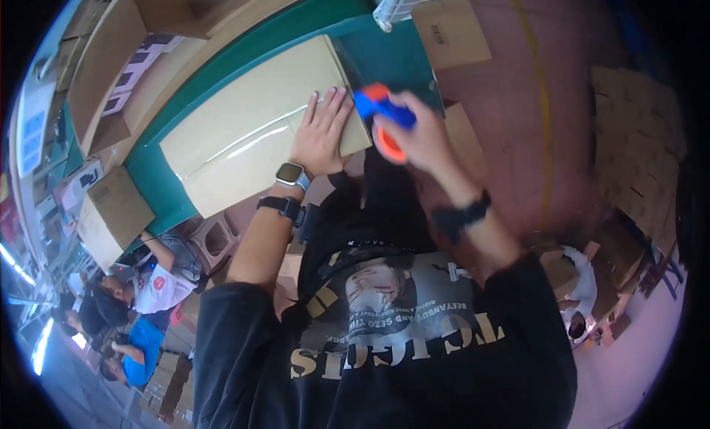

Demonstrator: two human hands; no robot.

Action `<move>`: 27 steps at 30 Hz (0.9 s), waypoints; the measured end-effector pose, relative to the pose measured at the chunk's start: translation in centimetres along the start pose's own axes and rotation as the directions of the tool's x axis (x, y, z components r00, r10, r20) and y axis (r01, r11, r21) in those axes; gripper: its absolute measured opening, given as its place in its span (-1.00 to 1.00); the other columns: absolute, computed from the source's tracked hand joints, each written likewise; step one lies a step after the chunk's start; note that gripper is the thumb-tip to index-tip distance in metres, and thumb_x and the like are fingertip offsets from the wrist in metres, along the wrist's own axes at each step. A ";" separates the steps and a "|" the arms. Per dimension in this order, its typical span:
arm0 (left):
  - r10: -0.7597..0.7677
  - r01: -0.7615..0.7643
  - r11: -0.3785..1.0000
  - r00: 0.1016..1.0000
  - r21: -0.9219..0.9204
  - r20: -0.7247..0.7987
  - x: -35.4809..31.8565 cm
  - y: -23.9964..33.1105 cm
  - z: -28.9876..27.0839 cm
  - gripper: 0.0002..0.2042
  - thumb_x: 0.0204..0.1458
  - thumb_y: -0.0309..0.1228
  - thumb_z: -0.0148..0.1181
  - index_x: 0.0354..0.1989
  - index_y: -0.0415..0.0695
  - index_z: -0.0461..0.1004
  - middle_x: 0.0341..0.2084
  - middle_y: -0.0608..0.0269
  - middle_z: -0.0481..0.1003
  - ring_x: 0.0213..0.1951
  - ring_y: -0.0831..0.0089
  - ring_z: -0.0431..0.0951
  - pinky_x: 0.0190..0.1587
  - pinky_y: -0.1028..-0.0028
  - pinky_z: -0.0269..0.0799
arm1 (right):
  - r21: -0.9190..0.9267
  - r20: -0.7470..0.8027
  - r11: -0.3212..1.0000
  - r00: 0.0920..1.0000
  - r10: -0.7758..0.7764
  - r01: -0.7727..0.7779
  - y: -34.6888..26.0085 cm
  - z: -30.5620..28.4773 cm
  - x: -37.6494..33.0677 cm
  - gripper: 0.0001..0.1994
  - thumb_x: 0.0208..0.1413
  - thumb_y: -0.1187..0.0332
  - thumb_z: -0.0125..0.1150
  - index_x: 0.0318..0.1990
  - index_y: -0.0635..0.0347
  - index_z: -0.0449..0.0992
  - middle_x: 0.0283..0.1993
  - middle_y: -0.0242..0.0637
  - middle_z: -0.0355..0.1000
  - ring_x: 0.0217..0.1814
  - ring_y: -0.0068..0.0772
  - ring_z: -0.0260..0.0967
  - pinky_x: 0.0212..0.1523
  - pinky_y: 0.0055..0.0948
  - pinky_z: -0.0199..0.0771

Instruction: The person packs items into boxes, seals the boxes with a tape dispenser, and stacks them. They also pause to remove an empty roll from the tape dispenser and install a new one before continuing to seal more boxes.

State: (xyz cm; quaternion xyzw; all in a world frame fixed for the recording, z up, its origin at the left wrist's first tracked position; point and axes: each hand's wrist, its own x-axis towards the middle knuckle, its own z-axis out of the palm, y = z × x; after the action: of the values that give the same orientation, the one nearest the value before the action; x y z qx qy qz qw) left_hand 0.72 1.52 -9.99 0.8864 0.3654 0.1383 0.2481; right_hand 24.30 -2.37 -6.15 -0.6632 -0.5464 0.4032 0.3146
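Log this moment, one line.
left grip: flat on cardboard carton | right grip: holding blue-orange tape dispenser | carton: on green tabletop

Past the right end of the long carton (244,111), the green tabletop (396,59) leaves room for a hand, bounded by a pale fixture (386,13) on the far side. The flat left hand (322,137) blocks the carton's right end; beside it, the right hand's (420,137) blurred tape dispenser (393,112) narrows the way, the gap hard to judge. A smaller box (115,213) obstructs the left.
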 end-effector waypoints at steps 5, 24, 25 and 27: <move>0.296 -0.326 0.935 0.934 0.137 0.201 1.2 1.4 -1.0 -0.16 -0.19 -0.06 0.34 0.35 -0.06 0.26 0.41 0.13 0.20 0.49 0.12 0.03 0.50 -0.06 -0.24 | -0.152 -0.062 0.981 0.991 0.115 -0.123 0.7 1.1 -12.5 -0.53 0.05 0.12 0.44 0.03 0.18 0.51 -0.13 0.01 0.58 -0.07 0.00 0.59 -0.07 -0.19 0.56; -0.112 0.164 0.949 0.974 0.269 -0.197 2.1 7.1 5.8 -0.78 0.02 -0.37 0.20 -0.17 -0.14 0.53 -0.08 0.08 0.51 0.28 0.12 0.32 0.40 -0.22 -0.09 | -0.189 0.066 0.881 0.890 0.451 -0.433 9.0 -1.7 -11.0 -0.37 -0.22 0.21 0.52 0.07 0.26 0.48 -0.13 -0.07 0.58 -0.08 -0.08 0.59 -0.04 -0.17 0.55; -0.144 0.194 0.956 0.964 0.221 -0.224 3.3 7.2 5.3 -0.82 0.00 -0.43 0.19 -0.20 -0.14 0.53 -0.12 0.05 0.52 0.26 0.09 0.34 0.39 -0.19 -0.06 | -0.059 -0.010 0.939 0.941 0.338 -0.338 9.3 -2.7 -9.0 -0.42 -0.16 0.24 0.48 0.06 0.26 0.48 -0.14 -0.14 0.58 -0.12 -0.18 0.58 -0.07 -0.23 0.55; -0.139 0.178 0.972 0.962 0.152 -0.236 2.9 6.0 4.0 -0.83 -0.02 -0.48 0.17 -0.23 -0.15 0.53 -0.16 0.03 0.53 0.20 0.07 0.39 0.35 -0.13 0.04 | 0.331 0.009 0.900 0.954 0.298 -0.284 6.9 -3.3 -3.8 -0.52 -0.04 0.31 0.40 0.06 0.25 0.48 -0.16 -0.28 0.56 -0.17 -0.38 0.53 -0.11 -0.35 0.53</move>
State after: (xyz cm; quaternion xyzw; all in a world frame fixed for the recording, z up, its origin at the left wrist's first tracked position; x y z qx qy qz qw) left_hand 7.88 -1.44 -9.96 0.8511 0.4716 0.1847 0.1384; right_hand 30.15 -7.42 -9.73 -0.6840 -0.3594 0.5170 0.3685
